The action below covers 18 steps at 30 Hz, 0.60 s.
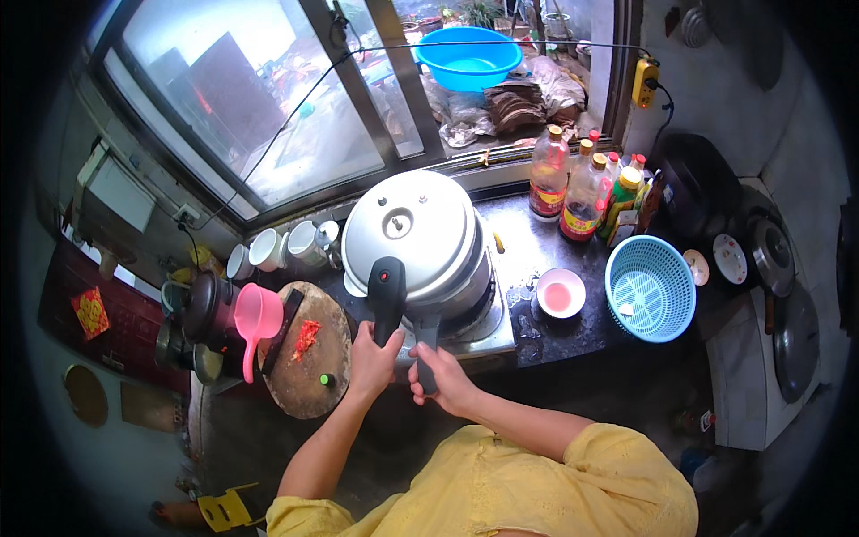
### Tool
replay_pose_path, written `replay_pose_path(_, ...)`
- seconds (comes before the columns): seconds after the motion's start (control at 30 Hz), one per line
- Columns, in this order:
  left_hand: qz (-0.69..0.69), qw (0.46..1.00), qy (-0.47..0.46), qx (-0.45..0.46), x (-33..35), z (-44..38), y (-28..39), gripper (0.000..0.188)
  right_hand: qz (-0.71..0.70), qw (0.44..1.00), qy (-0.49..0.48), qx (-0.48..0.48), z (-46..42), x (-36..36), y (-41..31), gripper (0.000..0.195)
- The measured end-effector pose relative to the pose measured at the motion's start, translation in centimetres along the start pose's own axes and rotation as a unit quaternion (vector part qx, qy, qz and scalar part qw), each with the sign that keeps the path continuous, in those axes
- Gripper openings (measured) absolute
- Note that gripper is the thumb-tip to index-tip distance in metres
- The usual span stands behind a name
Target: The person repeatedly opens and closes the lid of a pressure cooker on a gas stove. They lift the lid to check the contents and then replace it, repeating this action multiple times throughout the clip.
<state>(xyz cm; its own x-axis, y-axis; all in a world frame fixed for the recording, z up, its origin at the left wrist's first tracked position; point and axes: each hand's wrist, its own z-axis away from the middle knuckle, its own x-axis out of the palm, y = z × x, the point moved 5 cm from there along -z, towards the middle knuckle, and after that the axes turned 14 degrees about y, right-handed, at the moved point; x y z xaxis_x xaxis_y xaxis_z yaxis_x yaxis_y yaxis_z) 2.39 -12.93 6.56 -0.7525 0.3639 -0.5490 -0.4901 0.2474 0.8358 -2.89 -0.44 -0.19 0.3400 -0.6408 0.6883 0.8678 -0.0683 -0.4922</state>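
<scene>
A large metal pressure cooker stands on a gas stove (500,332), its silvery lid (436,235) on top. My left hand (376,359) grips the black lid handle (387,292). My right hand (443,379) is closed around the dark pot handle (427,366), just to the right of and below the lid handle; the two handles are not lined up. Left of the stove, chopped red peppers (307,339) and a green cap (327,380) lie on a round wooden chopping board (295,389), with a dark-handled tool, perhaps a cleaver (283,329), at its left side.
A pink ladle (258,312) is left of the board, near a dark pot (205,305) and white cups (266,248). Right of the stove are a small bowl (560,293), a blue plastic basket (649,288) and several sauce bottles (584,205). A window (396,87) is behind the cooker.
</scene>
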Motion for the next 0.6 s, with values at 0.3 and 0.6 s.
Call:
replay_pose_path(0.3,-0.044,0.999,-0.028,-0.005,0.9,1.3,-0.2,0.036,0.052,0.996,-0.005,-0.077,-0.5,0.1,0.2,0.025)
replay_pose_path(0.6,-0.021,0.996,-0.091,-0.008,-0.7,-1.7,-1.8,0.036,0.066,0.995,-0.014,-0.075,0.2,0.3,-0.4,0.027)
